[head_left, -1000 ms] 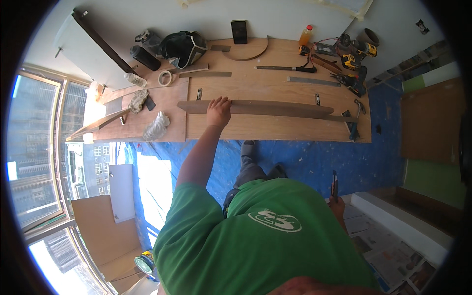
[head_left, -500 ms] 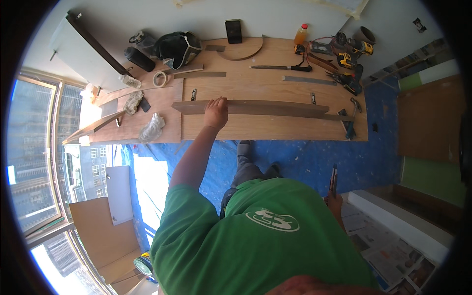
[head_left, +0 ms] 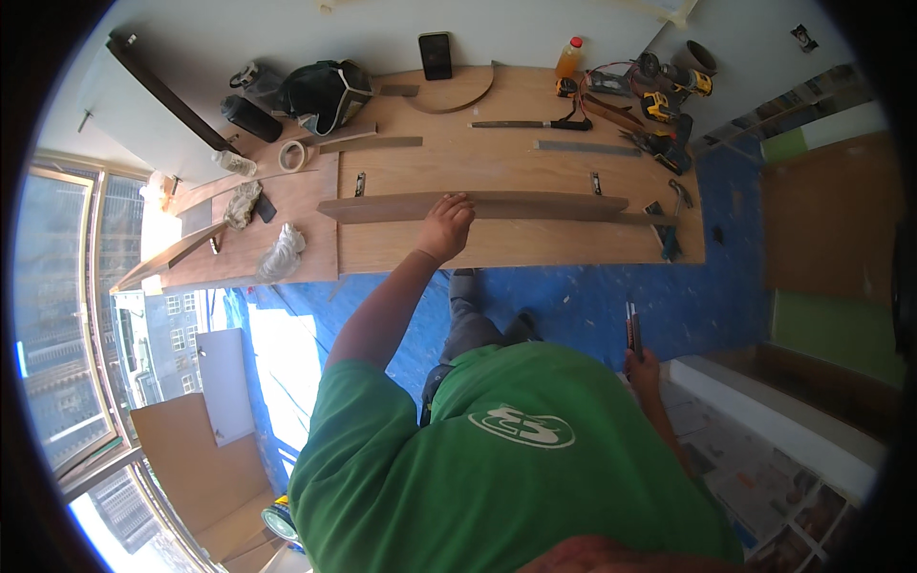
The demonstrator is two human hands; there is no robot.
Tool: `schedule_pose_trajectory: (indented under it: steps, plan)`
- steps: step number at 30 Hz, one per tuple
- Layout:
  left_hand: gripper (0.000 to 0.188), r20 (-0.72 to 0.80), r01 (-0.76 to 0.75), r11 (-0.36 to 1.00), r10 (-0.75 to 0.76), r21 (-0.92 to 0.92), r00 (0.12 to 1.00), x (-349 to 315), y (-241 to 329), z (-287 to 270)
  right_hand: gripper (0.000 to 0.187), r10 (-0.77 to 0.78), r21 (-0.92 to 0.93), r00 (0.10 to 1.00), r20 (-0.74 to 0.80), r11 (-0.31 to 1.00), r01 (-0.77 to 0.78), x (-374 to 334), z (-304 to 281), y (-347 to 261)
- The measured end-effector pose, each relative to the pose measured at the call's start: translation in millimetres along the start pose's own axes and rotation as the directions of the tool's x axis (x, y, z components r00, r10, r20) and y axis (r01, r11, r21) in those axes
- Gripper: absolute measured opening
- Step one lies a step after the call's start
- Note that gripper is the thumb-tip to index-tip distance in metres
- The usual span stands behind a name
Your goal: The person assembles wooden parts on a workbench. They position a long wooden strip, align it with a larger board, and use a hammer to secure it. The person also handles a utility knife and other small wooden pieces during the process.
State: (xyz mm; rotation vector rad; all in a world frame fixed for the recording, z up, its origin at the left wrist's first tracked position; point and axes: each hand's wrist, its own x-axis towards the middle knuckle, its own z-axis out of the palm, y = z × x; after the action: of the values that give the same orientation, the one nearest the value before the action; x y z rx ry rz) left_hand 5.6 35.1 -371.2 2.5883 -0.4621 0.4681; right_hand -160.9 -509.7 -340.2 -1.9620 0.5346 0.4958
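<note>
A long, narrow brown wooden board (head_left: 535, 203) stands on its edge across the plywood worktop (head_left: 458, 250). My left hand (head_left: 447, 229) is at the board left of its middle, the fingers bent over its upper edge and the thumb hidden. Low at my right side, my right hand (head_left: 643, 367) is closed round a slim, dark and silver tool (head_left: 634, 332) that points away from me. Its exact kind is too small to make out. Beyond the board, two metal hinges (head_left: 360, 184) lie well apart. A hammer (head_left: 680, 196) rests by the worktop's right end.
Power drills (head_left: 659, 105), a juice bottle (head_left: 569, 57) and a handsaw (head_left: 530, 124) are at the back right. A phone (head_left: 436, 55) leans on the wall. A black bag (head_left: 320, 95), a tape roll (head_left: 292, 156) and a plastic bag (head_left: 281, 253) are leftward. Blue sheeting (head_left: 583, 291) covers the floor.
My left hand has slid to the right along the board. My right hand, with the slim tool, has come slightly forward. The whole view has shifted a little.
</note>
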Motion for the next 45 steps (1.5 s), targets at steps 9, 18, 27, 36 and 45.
schedule_pose_trajectory:
  steps: [9,18,27,36,45]
  plan:
    - [0.011,-0.067,-0.021,0.999,0.022,0.029,0.997,6,5,1,0.028,0.074,0.066,0.996,-0.042,0.995,-0.072,-26,-5,36]
    - [0.012,-0.06,-0.013,0.997,0.017,0.071,0.998,8,10,-3,0.028,0.096,0.063,0.994,-0.052,0.994,-0.092,-28,-11,52]
    - [0.016,0.343,0.167,0.986,-0.164,0.022,0.925,-79,19,37,0.028,0.109,0.046,0.992,-0.056,0.993,-0.107,-33,-15,55]
    - [0.03,0.378,0.474,0.867,-0.495,0.155,0.782,-70,-5,87,0.028,0.102,0.07,0.993,-0.056,0.993,-0.098,-47,-23,55]
    - [0.013,0.593,0.073,0.972,0.075,-0.223,0.802,-41,72,107,0.024,0.191,0.088,0.977,-0.095,0.979,-0.183,-55,-25,69]
